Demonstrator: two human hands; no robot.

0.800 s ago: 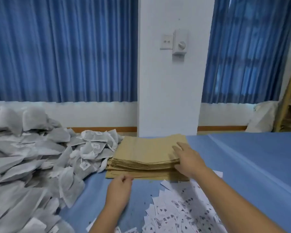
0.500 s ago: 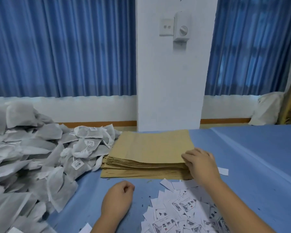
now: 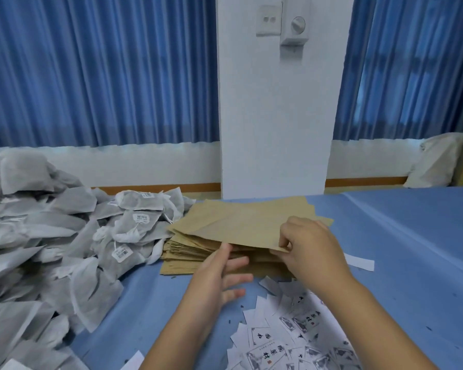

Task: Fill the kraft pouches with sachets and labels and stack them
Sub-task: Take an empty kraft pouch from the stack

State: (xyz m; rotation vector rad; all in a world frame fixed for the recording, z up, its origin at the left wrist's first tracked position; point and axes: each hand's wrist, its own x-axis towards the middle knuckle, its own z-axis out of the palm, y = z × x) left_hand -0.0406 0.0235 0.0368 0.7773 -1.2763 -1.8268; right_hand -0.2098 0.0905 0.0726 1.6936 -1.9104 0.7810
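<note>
Now right hand [image 3: 309,252] is pinching the top flat brown kraft paper pouch [image 3: 241,222] off its stack [image 3: 198,259]; left hand [image 3: 217,279] is hovering with fingers spread.

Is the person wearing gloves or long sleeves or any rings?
No. The left hand and right hand are bare, with no gloves. No ring, watch or bracelet shows. Both forearms are bare as far as the picture goes, so no sleeve is in view.
</note>
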